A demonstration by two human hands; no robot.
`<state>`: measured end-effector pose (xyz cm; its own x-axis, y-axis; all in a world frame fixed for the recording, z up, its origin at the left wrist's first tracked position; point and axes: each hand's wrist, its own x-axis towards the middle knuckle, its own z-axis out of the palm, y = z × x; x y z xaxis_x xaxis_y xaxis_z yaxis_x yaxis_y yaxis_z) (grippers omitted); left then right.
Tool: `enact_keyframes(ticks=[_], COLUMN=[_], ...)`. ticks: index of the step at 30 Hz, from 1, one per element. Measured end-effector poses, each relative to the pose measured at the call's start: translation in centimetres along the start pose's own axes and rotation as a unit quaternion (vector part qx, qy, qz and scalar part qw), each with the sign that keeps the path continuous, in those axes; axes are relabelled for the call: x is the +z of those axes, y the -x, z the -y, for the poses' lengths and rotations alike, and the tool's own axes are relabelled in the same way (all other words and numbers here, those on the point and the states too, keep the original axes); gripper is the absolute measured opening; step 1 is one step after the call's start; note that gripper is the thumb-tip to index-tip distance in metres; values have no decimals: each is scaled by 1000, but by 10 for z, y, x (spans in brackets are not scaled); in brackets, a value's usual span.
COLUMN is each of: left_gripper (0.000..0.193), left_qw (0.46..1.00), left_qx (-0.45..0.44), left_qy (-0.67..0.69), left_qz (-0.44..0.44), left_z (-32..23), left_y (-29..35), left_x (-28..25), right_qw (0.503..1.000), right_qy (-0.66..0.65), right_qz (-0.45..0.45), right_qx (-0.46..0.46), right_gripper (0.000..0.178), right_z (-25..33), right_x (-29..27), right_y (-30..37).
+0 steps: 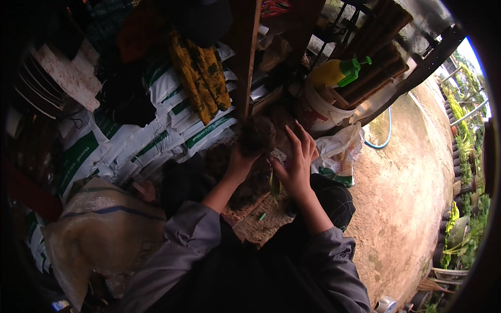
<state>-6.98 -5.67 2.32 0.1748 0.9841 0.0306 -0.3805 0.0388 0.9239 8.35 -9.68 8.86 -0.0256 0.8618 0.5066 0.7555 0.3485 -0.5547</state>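
Note:
My left hand is closed around a dark brown, rounded clump of soil, raised in front of me. Close by on its right, my right hand has its fingers stretched upward and apart, with the thumb near the underside of the clump. Green leaves hang down between the two hands; whether they join the clump is hidden. Beneath my forearms lies a heap of dark soil, partly in shadow.
Stacked white-and-green sacks fill the left, with a yellow patterned cloth over them. A woven sack slumps nearer me. At the back right, a white bucket holds a yellow-green sprayer. A blue hose crosses the concrete floor.

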Motion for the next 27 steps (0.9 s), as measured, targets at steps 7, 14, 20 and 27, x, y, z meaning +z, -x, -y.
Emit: enact_keyframes(ticks=[7, 14, 20, 27], left_gripper=[57, 56, 54, 54], left_qw=[992, 987, 988, 995], left_qx=[-14, -74, -62, -25], left_qy=[124, 131, 128, 89], left_qz=[-29, -60, -61, -41], left_z=[8, 13, -1, -13], left_y=[4, 2, 0, 3], left_x=[0, -14, -4, 1], right_qw=[999, 997, 997, 997], right_qy=[13, -17, 7, 25], right_qz=[43, 68, 45, 32], right_qx=[-31, -31, -59, -70], right_gripper=[76, 75, 76, 65], right_z=[-1, -1, 0, 9], right_x=[3, 4, 9, 5], right_y=[-1, 0, 1, -2])
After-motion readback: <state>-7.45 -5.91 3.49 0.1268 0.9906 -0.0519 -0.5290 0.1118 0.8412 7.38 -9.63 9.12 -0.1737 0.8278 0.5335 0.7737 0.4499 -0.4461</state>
